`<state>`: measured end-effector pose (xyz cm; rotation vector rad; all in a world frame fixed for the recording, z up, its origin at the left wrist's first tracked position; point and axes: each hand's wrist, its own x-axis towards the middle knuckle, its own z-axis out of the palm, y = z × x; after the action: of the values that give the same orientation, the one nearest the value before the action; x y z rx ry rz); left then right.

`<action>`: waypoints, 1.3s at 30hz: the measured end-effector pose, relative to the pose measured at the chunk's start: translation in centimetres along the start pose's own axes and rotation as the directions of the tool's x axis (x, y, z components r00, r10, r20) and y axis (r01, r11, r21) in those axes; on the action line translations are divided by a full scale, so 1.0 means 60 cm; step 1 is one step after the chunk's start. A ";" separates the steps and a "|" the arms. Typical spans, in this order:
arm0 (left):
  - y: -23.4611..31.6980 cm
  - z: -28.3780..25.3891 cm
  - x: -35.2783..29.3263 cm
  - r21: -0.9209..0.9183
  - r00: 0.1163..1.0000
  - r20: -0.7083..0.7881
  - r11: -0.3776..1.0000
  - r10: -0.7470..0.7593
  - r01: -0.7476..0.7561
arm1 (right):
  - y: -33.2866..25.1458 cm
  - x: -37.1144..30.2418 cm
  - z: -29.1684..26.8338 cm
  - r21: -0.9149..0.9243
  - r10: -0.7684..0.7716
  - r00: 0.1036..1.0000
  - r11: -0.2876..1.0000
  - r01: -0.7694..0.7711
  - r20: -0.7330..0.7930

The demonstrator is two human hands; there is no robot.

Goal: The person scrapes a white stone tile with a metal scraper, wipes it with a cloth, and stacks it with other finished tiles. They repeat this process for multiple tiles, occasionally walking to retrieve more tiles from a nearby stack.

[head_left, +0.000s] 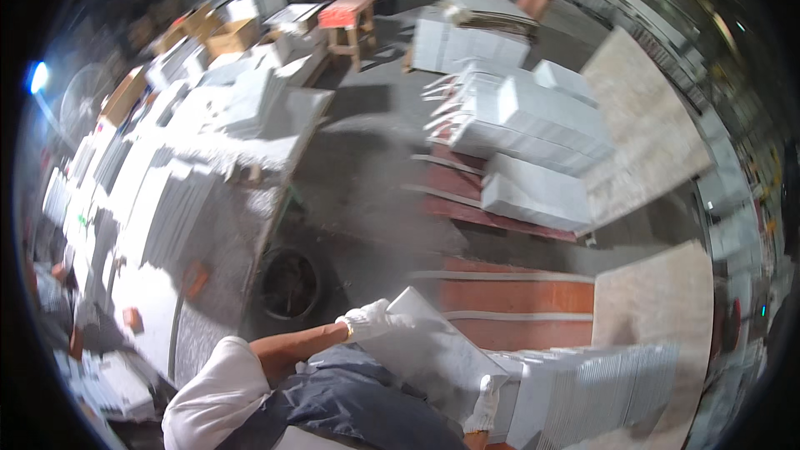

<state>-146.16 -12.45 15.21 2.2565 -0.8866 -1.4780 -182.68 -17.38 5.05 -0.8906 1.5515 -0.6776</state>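
A pale grey-white rectangular stone tile (440, 348) is held tilted in front of my body. My left hand (368, 322), in a white knitted glove, grips it at its far left corner. At the near right side of the tile, my right hand (485, 405), also gloved in white, is closed on its edge; some of its fingers are hidden. Just right of that hand, a row of similar tiles (604, 392) stands on edge, packed tightly together. Which stone the tile is made of cannot be told.
An orange-red pallet (517, 293) with pale strips and a leaning plywood board (654, 304) lies to the right. Beyond it, another pallet (450, 192) bears wrapped white blocks (537, 192). A dusty worktable (237, 258) with slabs fills the left; a dark round object (289, 283) sits beside it.
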 end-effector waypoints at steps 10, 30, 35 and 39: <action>-0.234 -0.201 -0.054 -0.508 0.969 -0.243 0.856 -0.033 -0.098 | -0.123 0.053 0.305 -0.395 -0.088 0.914 0.882 0.256 0.396; -0.139 -0.451 0.133 -0.820 0.794 -0.526 0.429 -0.306 -0.379 | -0.524 0.366 0.901 -0.143 0.135 0.319 0.990 0.000 0.938; -0.102 -0.527 0.174 -0.863 0.812 -0.499 0.256 -0.302 -0.436 | -0.672 0.371 1.039 -0.385 0.216 0.320 0.580 0.718 0.922; -0.117 -0.574 0.214 -0.874 0.772 -0.484 0.191 -0.411 -0.446 | -0.691 0.403 1.174 -0.303 0.262 0.230 0.287 0.909 0.937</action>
<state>-109.17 -18.14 16.77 1.3719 0.3405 -0.6350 -107.39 -56.27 14.16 -2.1814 0.2792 0.5826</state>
